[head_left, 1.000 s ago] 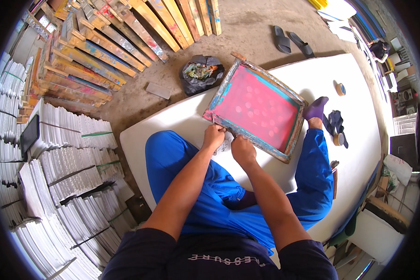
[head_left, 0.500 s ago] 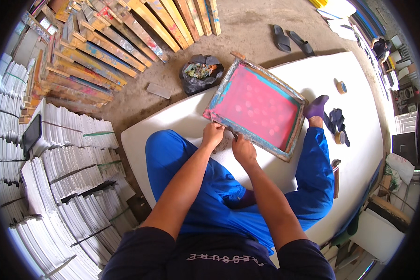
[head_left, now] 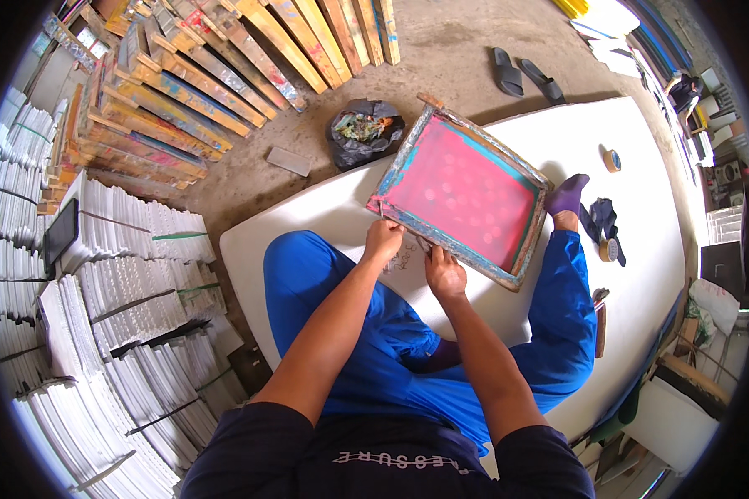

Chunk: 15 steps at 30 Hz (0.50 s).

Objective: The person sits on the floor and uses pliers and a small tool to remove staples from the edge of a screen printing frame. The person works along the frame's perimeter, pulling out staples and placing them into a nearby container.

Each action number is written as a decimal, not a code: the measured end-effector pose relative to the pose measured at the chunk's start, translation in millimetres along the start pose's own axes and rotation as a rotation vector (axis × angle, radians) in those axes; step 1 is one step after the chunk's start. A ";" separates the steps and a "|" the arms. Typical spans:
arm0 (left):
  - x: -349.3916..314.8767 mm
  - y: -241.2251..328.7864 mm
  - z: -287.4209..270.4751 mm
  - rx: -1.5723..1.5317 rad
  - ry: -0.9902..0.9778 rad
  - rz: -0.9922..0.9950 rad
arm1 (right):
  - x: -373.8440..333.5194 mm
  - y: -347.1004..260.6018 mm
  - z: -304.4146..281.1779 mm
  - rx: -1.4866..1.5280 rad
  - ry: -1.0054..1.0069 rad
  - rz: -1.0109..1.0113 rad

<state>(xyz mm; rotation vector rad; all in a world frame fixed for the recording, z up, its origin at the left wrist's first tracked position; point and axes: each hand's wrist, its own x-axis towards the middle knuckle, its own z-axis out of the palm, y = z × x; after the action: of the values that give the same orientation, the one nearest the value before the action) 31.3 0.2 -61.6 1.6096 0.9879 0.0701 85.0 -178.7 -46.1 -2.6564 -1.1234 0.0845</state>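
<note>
while the pink framed screen [head_left: 470, 195] lies slantwise before you on the white surface [head_left: 333, 208], your left hand [head_left: 382, 241] bends its fingers together at the near frame edge, and your right hand [head_left: 447, 275] is curled just beside this edge; i cannot tell what either hand pinches. between them, small dark bits [head_left: 403, 256] lie on the white surface.

Head-worn fisheye view, looking down from above, near left hand [head_left: 383, 241] and right hand [head_left: 447, 275]

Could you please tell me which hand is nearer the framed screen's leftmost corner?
Left: the left hand is just below that corner; the right hand is farther right along the near edge.
</note>
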 end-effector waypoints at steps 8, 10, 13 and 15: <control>-10.2 10.8 -16.6 0.096 -0.141 0.073 | -3.9 -3.9 -46.1 0.617 -0.558 0.334; -17.1 20.0 -19.8 0.126 -0.249 -0.038 | 1.1 -7.7 -49.5 0.823 -0.701 0.422; -16.5 15.7 -25.5 0.089 -0.308 -0.080 | 5.3 -13.7 -47.1 1.096 -0.817 0.479; -11.9 5.3 -27.9 -0.006 -0.303 -0.085 | 9.2 -15.5 -49.1 1.168 -0.925 0.477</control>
<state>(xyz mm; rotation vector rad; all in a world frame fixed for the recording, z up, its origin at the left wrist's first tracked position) 11.6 14.9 -43.1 1.5170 0.8171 -0.2229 88.1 -172.1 5.7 -1.6441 -0.2922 1.5958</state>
